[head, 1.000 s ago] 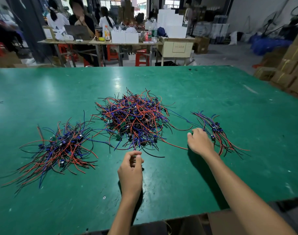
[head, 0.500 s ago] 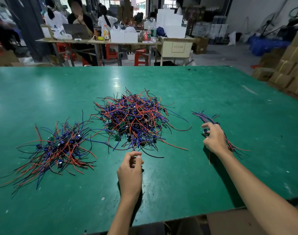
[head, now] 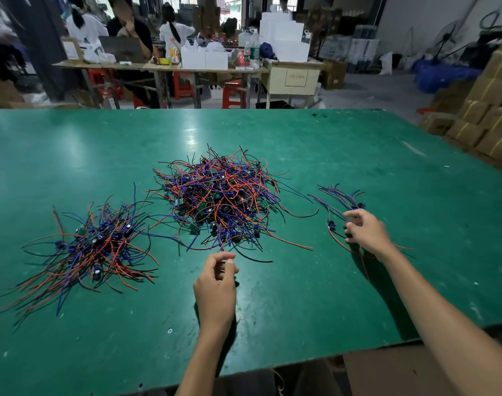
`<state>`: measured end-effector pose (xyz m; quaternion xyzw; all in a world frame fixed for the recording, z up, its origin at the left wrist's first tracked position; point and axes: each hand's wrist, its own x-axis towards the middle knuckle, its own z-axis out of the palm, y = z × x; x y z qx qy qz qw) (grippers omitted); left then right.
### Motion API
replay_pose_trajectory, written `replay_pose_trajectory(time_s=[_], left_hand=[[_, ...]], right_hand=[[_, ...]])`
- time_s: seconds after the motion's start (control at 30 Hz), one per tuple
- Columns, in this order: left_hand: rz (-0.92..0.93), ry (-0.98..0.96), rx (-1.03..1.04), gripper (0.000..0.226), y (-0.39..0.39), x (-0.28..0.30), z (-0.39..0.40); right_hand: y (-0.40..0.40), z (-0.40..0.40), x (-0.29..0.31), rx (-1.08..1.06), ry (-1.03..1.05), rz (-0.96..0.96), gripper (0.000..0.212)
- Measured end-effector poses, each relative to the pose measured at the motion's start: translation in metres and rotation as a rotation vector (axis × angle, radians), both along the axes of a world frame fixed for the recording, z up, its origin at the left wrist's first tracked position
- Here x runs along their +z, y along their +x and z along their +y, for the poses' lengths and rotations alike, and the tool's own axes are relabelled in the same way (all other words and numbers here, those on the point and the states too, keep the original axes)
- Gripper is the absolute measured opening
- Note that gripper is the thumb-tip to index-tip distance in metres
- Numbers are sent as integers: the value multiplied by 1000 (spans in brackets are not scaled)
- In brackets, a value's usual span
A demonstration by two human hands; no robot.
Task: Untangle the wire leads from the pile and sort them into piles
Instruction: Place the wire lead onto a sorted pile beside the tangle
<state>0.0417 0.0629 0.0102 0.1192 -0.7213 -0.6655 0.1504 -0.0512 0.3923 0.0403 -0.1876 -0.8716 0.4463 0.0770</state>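
Person sorting wire leads into side piles on a green table (head: 301, 310)

The right hand (head: 367, 232) is resting over the small sorted pile (head: 341, 201) at about three o'clock, fingers spread and loosely curled on its leads, seemingly laying one down or tidying them; whether it is pinching a lead I cannot tell. The left hand (head: 215, 284) is hovering at six o'clock just below the tangled central pile (head: 221, 198), thumb and fingertips drawn together on what looks like a lead end trailing from it, probably readying the next pull. A larger sorted pile (head: 92, 247) is lying at nine o'clock, well apart, keeping groups distinct
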Motion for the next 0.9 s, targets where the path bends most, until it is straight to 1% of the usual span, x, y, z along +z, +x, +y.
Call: replay_pose_trajectory(time_s=[0.07, 0.13, 0.17, 0.23, 0.27, 0.33, 0.4, 0.43, 0.57, 0.67, 0.77, 0.8, 0.83, 0.9], left_hand=[[1, -4, 1, 23, 0, 0, 0], [2, -11, 1, 24, 0, 0, 0], [2, -11, 0, 24, 0, 0, -1], [0, -13, -2, 25, 0, -1, 0], [-1, -12, -1, 25, 0, -1, 0], [-3, -10, 2, 24, 0, -1, 0], [-6, -19, 1, 23, 0, -1, 0], [-5, -25, 0, 23, 0, -1, 0], [-9, -31, -11, 22, 1, -2, 0], [-11, -43, -8, 24, 0, -3, -1], [-16, -47, -11, 25, 0, -5, -1], [-14, -46, -11, 25, 0, -4, -1], [-13, -49, -10, 26, 0, -4, -1], [-15, -54, -10, 26, 1, -4, -2]], right_hand=[[6, 0, 6, 112, 189, -49, 20], [12, -1, 12, 202, 264, -118, 22], [13, -1, 14, 213, 291, -128, 21], [16, 3, 17, 164, 351, -105, 22], [17, 5, 19, 125, 395, -112, 27], [20, 8, 20, 72, 490, -223, 36], [23, 9, 19, 55, 547, -332, 35], [25, 9, 18, 52, 549, -338, 31], [32, 5, 18, 70, 488, -291, 7], [35, 1, 24, 106, 453, -321, 11], [35, 0, 28, 51, 446, -326, 20], [35, 0, 31, 16, 400, -315, 23], [34, 0, 33, -15, 297, -283, 26], [32, 1, 37, -52, -37, -200, 27]])
